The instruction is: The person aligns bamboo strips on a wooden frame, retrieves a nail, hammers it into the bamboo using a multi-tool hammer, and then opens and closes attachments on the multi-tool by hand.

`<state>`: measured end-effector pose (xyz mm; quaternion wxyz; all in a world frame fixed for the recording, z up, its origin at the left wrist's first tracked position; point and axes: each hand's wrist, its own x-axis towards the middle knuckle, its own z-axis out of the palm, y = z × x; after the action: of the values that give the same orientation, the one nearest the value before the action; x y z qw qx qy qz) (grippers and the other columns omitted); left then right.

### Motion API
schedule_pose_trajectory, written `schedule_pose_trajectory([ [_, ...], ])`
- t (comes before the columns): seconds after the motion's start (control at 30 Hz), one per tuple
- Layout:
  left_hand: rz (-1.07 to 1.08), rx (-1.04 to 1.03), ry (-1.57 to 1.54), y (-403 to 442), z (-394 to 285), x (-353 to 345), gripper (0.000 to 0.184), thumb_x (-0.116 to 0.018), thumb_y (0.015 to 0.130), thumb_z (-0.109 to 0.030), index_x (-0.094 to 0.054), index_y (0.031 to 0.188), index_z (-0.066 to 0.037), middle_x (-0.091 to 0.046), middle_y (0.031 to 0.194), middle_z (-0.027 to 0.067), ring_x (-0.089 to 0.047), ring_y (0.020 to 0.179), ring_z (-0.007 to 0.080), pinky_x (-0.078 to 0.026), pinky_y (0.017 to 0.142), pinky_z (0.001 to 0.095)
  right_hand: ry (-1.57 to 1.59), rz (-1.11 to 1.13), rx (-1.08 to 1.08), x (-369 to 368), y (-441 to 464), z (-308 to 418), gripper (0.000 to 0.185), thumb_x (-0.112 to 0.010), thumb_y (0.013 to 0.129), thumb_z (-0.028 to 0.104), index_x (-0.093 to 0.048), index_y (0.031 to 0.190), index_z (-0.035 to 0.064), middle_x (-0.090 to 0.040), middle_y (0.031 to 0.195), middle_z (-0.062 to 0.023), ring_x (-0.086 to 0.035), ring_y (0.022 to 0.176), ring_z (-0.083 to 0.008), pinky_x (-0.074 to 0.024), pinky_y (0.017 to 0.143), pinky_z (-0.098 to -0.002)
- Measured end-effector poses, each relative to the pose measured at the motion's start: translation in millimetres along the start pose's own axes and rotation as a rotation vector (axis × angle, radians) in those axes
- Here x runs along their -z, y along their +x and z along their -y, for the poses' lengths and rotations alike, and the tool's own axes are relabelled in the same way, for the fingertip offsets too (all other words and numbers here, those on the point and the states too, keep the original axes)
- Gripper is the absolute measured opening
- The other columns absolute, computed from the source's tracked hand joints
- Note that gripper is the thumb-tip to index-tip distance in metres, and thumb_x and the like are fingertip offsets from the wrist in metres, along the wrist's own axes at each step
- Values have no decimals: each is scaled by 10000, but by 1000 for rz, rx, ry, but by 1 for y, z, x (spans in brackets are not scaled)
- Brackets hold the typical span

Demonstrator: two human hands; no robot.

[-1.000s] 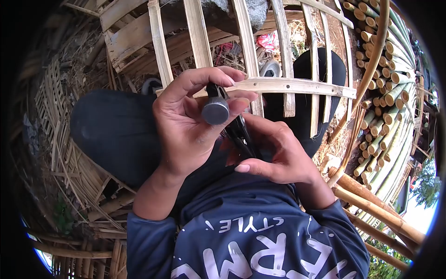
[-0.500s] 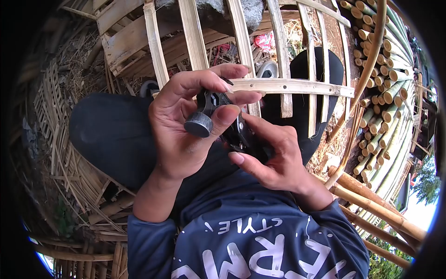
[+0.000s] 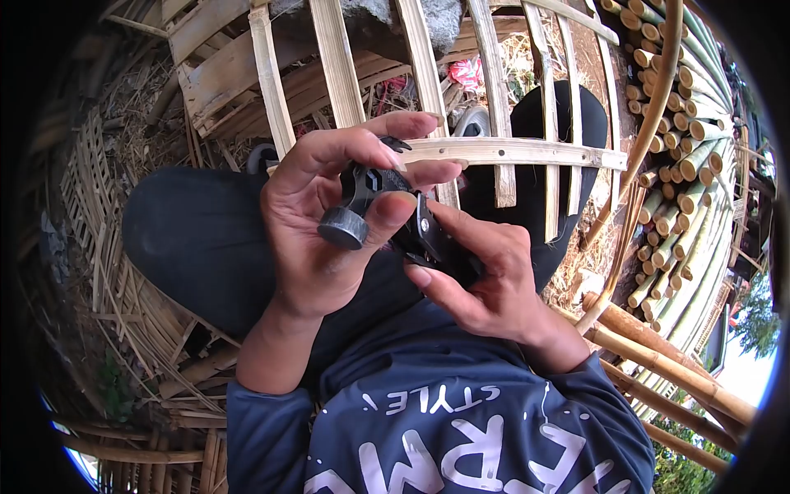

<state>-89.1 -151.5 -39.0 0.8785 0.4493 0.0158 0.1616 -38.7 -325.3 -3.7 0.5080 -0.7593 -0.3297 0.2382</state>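
Note:
A black multi-tool with a round grey hammer face (image 3: 344,228) is held between my two hands, above my lap. My left hand (image 3: 306,210) grips its head end with thumb and index finger, the other fingers curled loosely behind. Around the dark handle part, my right hand (image 3: 492,276) closes with thumb and index finger; its other fingers are hidden. A small dark claw tip shows above the left index finger. Just beyond the tool, a wooden slat lattice (image 3: 527,154) rests across my legs, its crosspiece dotted with nail heads.
Cut bamboo poles (image 3: 687,165) are stacked at the right, near a bent pole. Split strips (image 3: 148,329) lie on the ground at left. A wooden crate-like frame (image 3: 222,82) and a grey stone block (image 3: 362,33) stand ahead. Thick poles (image 3: 675,370) run along the lower right.
The multi-tool's head and my left hand have shifted slightly left, and the hammer face has tilted a little. More of the tool's handle shows beside my right hand.

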Motion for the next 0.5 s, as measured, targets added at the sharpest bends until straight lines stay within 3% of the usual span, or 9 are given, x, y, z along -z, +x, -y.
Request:
schedule_pose_trajectory([
  [0.37,19,-6,-35,1,0,-3,366,-738,904,-226,-514,1150,-71,-481,1350,326,-675,1077,375,-571,939,492,-4,-40,-31,1,0,4,438,-774,793,145,-653,1185,-9,-704,810,-161,-718,670,-280,-536,600,-302],
  [0.5,41,10,-59,2,-2,-1,455,-706,927,-246,-479,1268,-46,-473,1377,323,-648,1133,369,-546,981,474,-79,-164,98,-5,0,-1,447,-793,774,144,-661,1178,6,-717,825,-134,-723,683,-254,-550,618,-300],
])
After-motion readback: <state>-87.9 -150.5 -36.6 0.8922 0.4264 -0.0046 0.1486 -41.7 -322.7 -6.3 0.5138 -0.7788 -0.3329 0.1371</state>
